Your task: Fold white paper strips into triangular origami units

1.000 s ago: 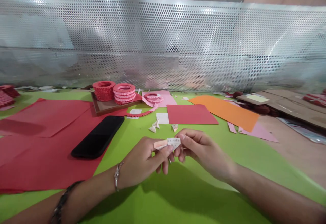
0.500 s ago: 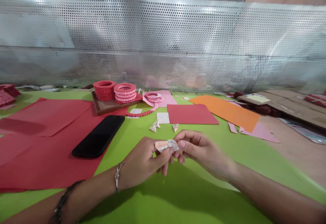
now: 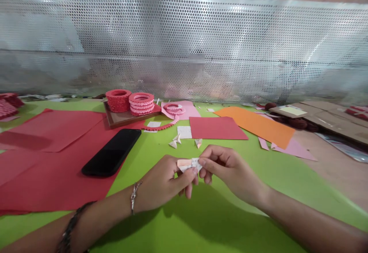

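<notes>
A small folded piece of white and pale orange paper (image 3: 185, 164) is held above the green table. My left hand (image 3: 169, 180) pinches it from the left, thumb on top and fingers beneath. The thumb and forefinger of my right hand (image 3: 227, 166) close on its right end. Beyond the hands lie several small folded paper pieces (image 3: 174, 142), with a separate one (image 3: 198, 143) to their right. Behind them, a white paper square (image 3: 184, 132) touches a red paper rectangle (image 3: 217, 128).
A black phone (image 3: 112, 152) lies on large red sheets (image 3: 57, 176) at left. Behind it, a brown tray (image 3: 126, 121) bears red and pink ring stacks (image 3: 141, 103). Orange paper (image 3: 257, 124) and cardboard (image 3: 324, 119) lie right. A perforated metal screen (image 3: 178, 34) stands behind.
My right thumb and forefinger have drawn together on the right end of the folded paper. Its right flap now looks flatter. The view has shifted slightly.
</notes>
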The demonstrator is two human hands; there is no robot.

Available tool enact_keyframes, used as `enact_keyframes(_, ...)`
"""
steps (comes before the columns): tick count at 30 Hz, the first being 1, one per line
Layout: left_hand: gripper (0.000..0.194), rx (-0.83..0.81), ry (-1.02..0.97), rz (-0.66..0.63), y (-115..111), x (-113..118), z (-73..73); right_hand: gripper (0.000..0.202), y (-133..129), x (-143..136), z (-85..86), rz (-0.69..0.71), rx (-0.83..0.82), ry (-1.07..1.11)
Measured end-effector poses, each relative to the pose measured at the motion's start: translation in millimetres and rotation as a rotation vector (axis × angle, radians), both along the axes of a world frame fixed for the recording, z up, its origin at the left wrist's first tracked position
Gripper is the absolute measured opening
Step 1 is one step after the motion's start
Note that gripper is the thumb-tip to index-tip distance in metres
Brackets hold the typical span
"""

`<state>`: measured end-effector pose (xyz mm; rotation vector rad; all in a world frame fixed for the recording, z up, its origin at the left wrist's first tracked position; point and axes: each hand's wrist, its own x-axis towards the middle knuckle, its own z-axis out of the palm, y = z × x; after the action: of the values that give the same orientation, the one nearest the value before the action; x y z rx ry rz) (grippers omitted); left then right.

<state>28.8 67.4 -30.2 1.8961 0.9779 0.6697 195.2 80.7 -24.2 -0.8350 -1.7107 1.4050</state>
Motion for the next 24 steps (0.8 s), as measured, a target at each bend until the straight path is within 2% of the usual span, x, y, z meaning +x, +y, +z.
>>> enact_keyframes(10,0.03,-0.147,-0.193,0.019,1,3,4.9,0.007,-11,-1,2.6,-0.152,0.279,-0.028)
enact_keyframes(12,0.031,-0.169,-0.218,0.017,1,3,7.1,0.004,-12,0,1.4,-0.177,0.443,-0.082)
enact_keyframes(15,0.036,-0.16,-0.231,0.023,1,3,9.9,0.006,-12,3,-1.8,-0.218,0.81,-0.207)
enact_keyframes(18,0.039,-0.115,-0.237,0.029,1,3,11.3,0.008,-9,7,-4.6,-0.163,1.108,-0.273)
enact_keyframes(21,0.038,-0.113,-0.279,0.017,1,2,9.7,0.01,-7,10,-5.1,-0.095,1.267,-0.318)
enact_keyframes(24,0.037,-0.148,-0.322,-0.033,3,0,5.8,0.015,-7,12,-3.9,-0.088,1.327,-0.372)
